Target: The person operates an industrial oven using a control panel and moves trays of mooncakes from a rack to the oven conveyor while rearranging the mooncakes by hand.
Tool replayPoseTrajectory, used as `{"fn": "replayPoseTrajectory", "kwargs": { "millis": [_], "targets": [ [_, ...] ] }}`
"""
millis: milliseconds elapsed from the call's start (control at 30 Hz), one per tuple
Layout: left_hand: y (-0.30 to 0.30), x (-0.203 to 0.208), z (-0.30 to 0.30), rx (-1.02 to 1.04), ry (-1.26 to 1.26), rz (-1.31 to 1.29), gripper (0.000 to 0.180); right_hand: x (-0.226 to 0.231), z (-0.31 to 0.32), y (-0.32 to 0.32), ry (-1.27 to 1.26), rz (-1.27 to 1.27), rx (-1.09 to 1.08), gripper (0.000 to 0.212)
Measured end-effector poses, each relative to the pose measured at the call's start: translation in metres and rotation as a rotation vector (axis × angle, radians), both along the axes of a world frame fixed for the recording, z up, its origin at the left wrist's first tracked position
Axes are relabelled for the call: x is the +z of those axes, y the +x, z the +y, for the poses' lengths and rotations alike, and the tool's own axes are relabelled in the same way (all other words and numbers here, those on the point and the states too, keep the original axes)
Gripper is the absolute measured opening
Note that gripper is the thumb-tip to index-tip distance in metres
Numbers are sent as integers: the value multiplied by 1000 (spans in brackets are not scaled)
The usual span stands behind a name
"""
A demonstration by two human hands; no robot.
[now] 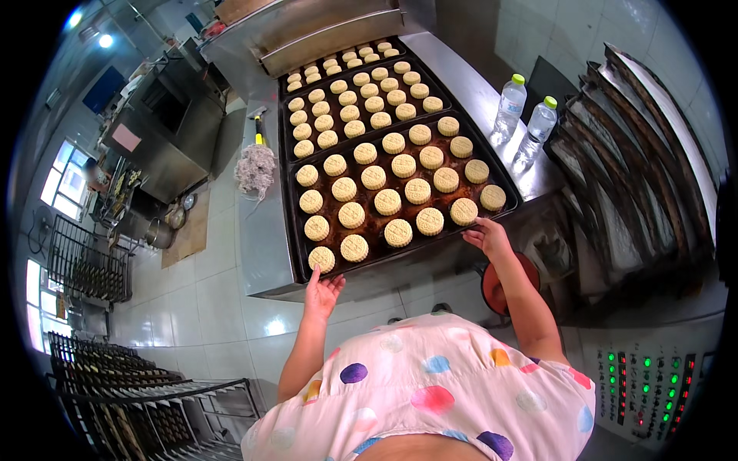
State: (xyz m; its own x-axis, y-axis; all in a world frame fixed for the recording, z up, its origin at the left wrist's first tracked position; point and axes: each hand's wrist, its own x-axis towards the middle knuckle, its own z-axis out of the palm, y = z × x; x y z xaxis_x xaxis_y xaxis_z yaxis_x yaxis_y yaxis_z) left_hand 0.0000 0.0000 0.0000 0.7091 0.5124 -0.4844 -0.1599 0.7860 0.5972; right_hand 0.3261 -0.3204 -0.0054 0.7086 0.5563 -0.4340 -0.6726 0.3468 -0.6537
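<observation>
In front of me a dark baking tray (373,224) holds rows of round, pale mooncakes (398,233) with patterned tops. My left hand (324,293) is closed on the tray's near left corner, thumb up by the corner mooncake and fingers around the rim. Toward the near right corner, my right hand (489,235) grips the front rim, its fingertips close to another mooncake. Some of the fingers are hidden under the rim. Beyond this tray lies a second tray (366,117) of mooncakes, and a third is farther back at the metal machine (330,38).
A shaggy brush (255,167) lies on the metal table to the left. Two clear bottles (510,107) stand right of the trays, beside a stack of dark trays (615,169). A reddish bucket (507,284) is below, near a lit control panel (646,384). Racks (84,261) stand left.
</observation>
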Motion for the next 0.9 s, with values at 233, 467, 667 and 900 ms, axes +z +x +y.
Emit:
{"fn": "replayPoseTrajectory", "kwargs": {
  "millis": [233,467,667,900],
  "targets": [
    [3,-3,-11,24,-23,-23,44,-15,-3,-7,48,4,-70,20],
    [-2,-7,-10,64,-19,-47,31,-13,8,-8,24,-17,-63,24],
    [2,-12,-7,46,-29,-63,19,-16,12,-7,62,-22,4,21],
    [2,-6,-15,91,3,-78,18,-17,16,1,-99,-50,-62,13]
  ]
}}
